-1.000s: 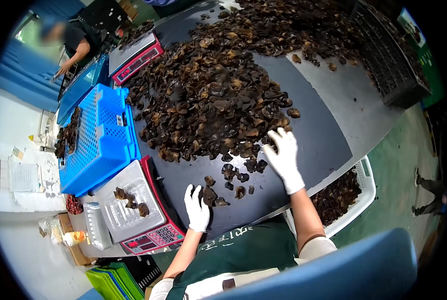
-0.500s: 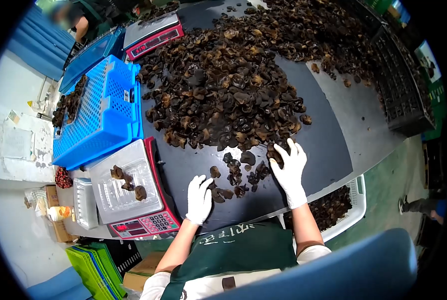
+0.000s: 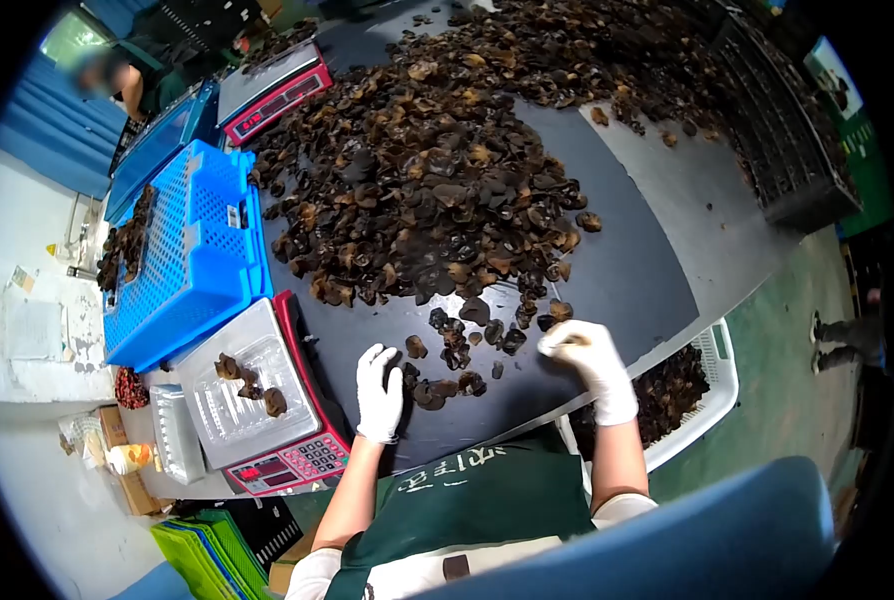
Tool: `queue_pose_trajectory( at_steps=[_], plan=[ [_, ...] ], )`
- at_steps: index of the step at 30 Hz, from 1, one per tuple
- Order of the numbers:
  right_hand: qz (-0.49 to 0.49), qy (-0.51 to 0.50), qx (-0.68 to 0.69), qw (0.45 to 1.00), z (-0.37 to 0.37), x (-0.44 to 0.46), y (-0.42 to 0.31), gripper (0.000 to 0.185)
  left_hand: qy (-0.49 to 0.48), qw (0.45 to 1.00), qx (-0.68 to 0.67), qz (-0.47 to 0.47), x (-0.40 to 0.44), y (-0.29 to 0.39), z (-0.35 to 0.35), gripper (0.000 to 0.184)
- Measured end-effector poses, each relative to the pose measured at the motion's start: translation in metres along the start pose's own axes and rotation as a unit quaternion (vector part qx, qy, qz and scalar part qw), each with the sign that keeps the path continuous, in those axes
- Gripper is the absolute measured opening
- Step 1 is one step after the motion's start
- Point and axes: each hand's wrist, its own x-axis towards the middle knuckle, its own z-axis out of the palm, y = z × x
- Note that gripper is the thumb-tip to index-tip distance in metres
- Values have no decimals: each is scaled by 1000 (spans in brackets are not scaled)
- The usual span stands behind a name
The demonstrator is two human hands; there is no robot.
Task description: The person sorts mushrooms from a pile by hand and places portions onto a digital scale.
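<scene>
A big heap of dark brown wood ear mushrooms (image 3: 427, 190) lies on the dark table mat (image 3: 632, 270). Nearer to me, a small loose group of wood ear pieces (image 3: 455, 345) sits between my hands. My left hand (image 3: 379, 395), in a white glove, rests on the mat just left of this group, fingers stretched out and holding nothing. My right hand (image 3: 595, 368), also gloved, is over the mat to the right of the group. Its fingers are pinched together, and whatever they may hold is hidden. On the scale (image 3: 307, 455), a clear plastic tray (image 3: 232, 400) carries a few mushroom pieces.
A blue crate (image 3: 192, 265) stands left of the heap, with a second scale (image 3: 277, 95) behind it. A white basket (image 3: 722, 385) of mushrooms is below the table's right edge. A black crate (image 3: 812, 200) sits at right. Another person (image 3: 132, 85) is at far left.
My right hand has drawn back from the heap's near edge toward me, and its fingers have closed into a pinch. My left hand has moved slightly left. The whole view has shifted a little.
</scene>
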Motion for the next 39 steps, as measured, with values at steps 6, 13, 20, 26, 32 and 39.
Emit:
queue_pose_trajectory(
  at_steps=[6,13,20,26,32,39],
  plan=[
    [-71,110,83,988,-65,4,19,51,14,995,15,98,52,26,20,28],
    [-302,146,-553,763,52,44,62,45,-108,948,153,256,75,60,54,36],
    [-379,-132,-371,838,85,6,39,28,-126,978,-58,155,28,1,-6,13],
    [-270,161,-535,784,54,91,41,48,-15,991,-25,130,89,13,10,29],
    [-285,-64,-541,789,85,60,61,62,-134,954,161,214,69,1,25,29],
    [-347,-124,-458,809,69,-10,52,60,-93,992,40,70,-32,21,-34,60]
  ],
)
